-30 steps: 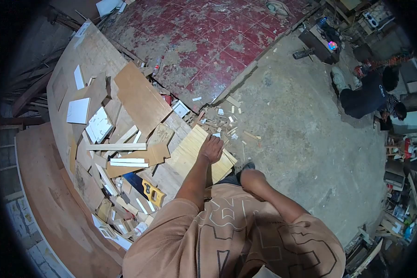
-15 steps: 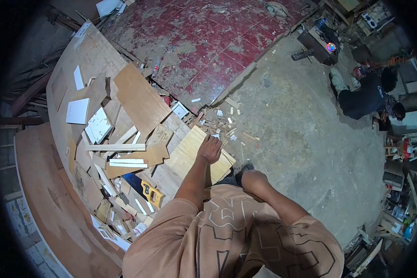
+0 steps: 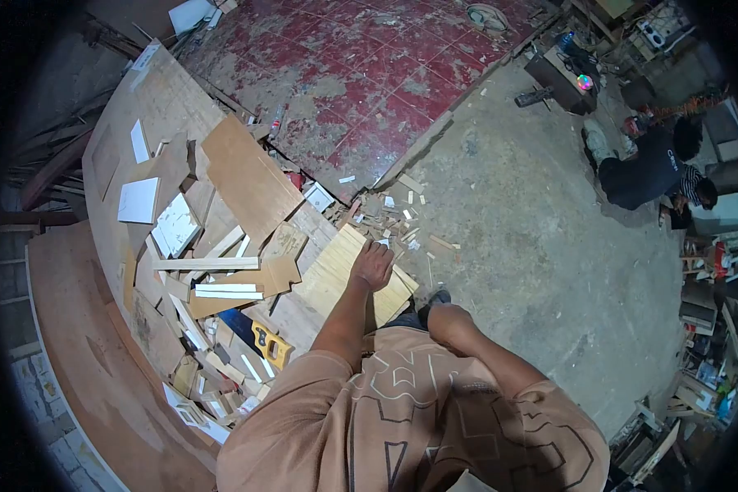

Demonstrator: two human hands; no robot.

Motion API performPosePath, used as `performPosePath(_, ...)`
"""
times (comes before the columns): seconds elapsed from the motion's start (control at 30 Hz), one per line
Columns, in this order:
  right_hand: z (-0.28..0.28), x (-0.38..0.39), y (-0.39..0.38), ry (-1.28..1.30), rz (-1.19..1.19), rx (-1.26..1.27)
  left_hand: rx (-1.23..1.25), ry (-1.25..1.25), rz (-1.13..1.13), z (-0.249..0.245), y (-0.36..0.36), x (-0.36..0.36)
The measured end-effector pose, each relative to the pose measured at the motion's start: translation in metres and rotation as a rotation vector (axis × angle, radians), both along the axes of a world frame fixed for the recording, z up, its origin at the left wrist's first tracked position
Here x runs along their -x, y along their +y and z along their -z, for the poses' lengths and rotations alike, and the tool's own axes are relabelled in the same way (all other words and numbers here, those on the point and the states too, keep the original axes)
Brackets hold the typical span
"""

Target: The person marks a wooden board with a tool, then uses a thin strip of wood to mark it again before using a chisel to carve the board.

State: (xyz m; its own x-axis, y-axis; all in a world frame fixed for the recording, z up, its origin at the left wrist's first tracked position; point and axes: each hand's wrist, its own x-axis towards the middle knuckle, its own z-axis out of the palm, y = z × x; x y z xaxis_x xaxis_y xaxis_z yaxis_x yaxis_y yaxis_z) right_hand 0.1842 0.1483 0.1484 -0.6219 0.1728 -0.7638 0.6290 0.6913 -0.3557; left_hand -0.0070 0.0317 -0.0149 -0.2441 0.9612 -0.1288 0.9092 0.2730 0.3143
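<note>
My left hand point(image 3: 373, 265) rests on a pale yellow wooden panel point(image 3: 332, 266), near its right part. Its fingers are curled together at the far side, beside a small white bit, and what they hold is too small to make out. My right hand point(image 3: 449, 320) is low beside my leg, close to a dark shoe point(image 3: 439, 297); its fingers are hidden. A saw with a yellow handle point(image 3: 271, 344) lies on the board to the left of my left arm.
Wood offcuts, a brown sheet point(image 3: 250, 172) and white pieces point(image 3: 138, 199) cover the large board at left. Scraps point(image 3: 385, 217) litter the floor beyond the panel. Another person point(image 3: 644, 172) crouches at the far right, near a dark box point(image 3: 562, 82).
</note>
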Motion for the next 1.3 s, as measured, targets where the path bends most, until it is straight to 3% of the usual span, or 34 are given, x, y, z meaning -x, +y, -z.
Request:
performPosePath(0.07, 0.0, 0.003, 0.003, -0.008, -0.069, 0.017, 0.006, 0.001, 0.004, 0.0, 0.0, -0.001)
performPosePath(0.13, 0.044, 0.017, -0.008, 0.141, 0.018, -0.042, 0.012, 0.009, 0.003, -0.001, 0.0, 0.001)
performPosePath(0.27, 0.109, 0.054, -0.03, 0.161, 0.125, -0.152, 0.02, -0.024, 0.001, -0.003, 0.0, -0.001)
performPosePath(0.33, 0.103, 0.061, -0.032, 0.243, 0.062, -0.257, 0.023, -0.032, 0.002, 0.002, -0.001, 0.003)
performPosePath(0.43, 0.099, 0.051, -0.026, 0.217, 0.039, -0.211, -0.086, -0.006, -0.014, 0.008, 0.0, -0.002)
performPosePath(0.53, 0.103, 0.046, -0.027, 0.203, 0.047, -0.198, -0.078, 0.004, -0.005, 0.003, -0.001, 0.0)
performPosePath(0.6, 0.104, 0.038, -0.029, 0.172, 0.051, -0.208, 0.084, -0.013, 0.013, 0.0, 0.0, 0.002)
performPosePath(0.73, 0.09, -0.005, -0.032, 0.158, 0.081, -0.204, 0.018, 0.01, 0.006, -0.001, 0.0, 0.002)
performPosePath(0.83, -0.003, -0.003, -0.019, 0.068, -0.093, -0.172, 0.003, -0.017, -0.003, 0.001, -0.002, -0.001)
performPosePath(0.93, 0.027, 0.015, -0.026, 0.111, -0.09, -0.171, -0.017, 0.003, -0.005, 0.001, -0.001, 0.0)
performPosePath(1.03, 0.105, 0.039, -0.048, 0.018, 0.047, -0.225, -0.094, 0.01, 0.003, -0.001, -0.002, 0.0)
performPosePath(1.17, 0.081, 0.024, -0.037, 0.136, 0.115, -0.284, -0.088, -0.038, -0.008, 0.001, -0.004, 0.003)
performPosePath(1.23, 0.066, 0.0, -0.013, 0.275, 0.015, -0.22, -0.084, -0.033, -0.008, -0.001, 0.0, 0.006)
performPosePath(1.3, 0.04, -0.013, -0.005, 0.248, 0.02, -0.223, -0.058, -0.017, -0.005, -0.002, -0.001, 0.004)
